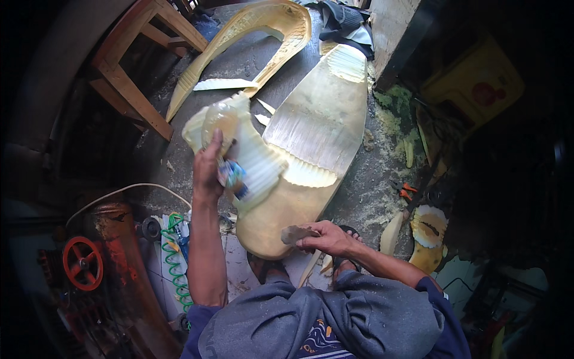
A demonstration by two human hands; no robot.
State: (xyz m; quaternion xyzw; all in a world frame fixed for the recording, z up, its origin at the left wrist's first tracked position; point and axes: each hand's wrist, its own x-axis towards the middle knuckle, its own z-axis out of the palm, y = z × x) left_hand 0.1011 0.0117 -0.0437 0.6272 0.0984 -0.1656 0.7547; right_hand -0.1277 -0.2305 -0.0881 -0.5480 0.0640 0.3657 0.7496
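Grey trousers, left hand around blurred bottle, right hand around brownish scrap, material unclear

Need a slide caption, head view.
Left hand grips a clear bottle; right hand holds a brown scrap near the foam slab.

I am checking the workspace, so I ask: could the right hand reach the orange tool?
Probably yes: the way to the orange tool looks free, though the right hand holds a greyish piece.
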